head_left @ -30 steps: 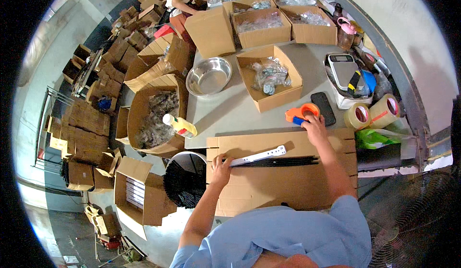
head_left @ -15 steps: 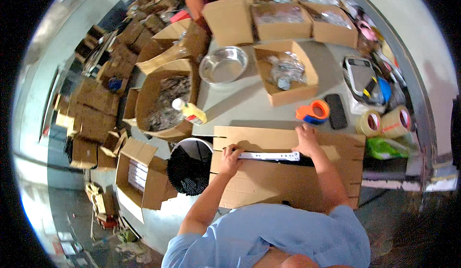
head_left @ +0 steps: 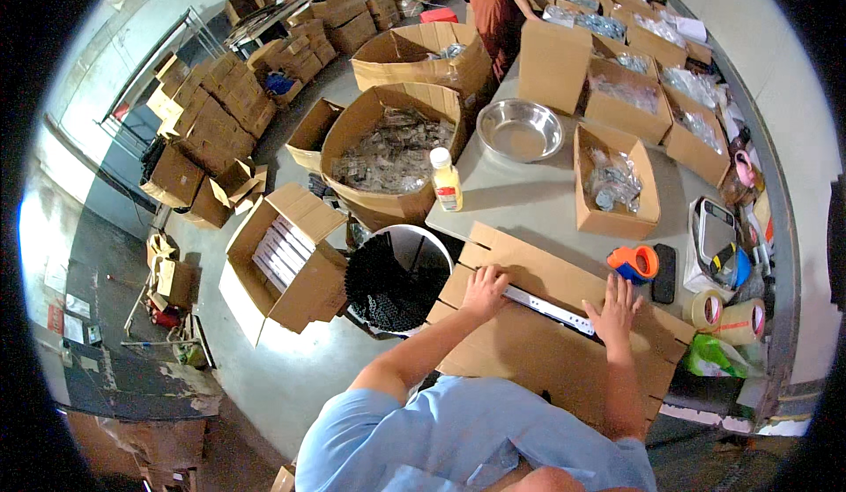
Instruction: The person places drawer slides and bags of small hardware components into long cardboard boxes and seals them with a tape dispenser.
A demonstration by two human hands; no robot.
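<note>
A long, narrow white metal drawer slide with small holes lies across a flat brown cardboard sheet in front of me. A dark strip shows along its near edge. My left hand is closed around the slide's left end. At the other end my right hand has its fingers stretched and spread, with the thumb side close to the slide's tip. The cardboard has slots cut along its edges and rests at the table's near side.
Left of the cardboard, a white bucket holds black netted material. An open carton contains white bars. Beyond stand a steel bowl, a yellow bottle, orange tape dispenser, black phone and small-parts box. Another person bends over cartons.
The view has swung left, so the table appears farther right and tilted. My right hand's fingers have spread from their earlier grip at the slide's right end. My left hand stays at the left end.
</note>
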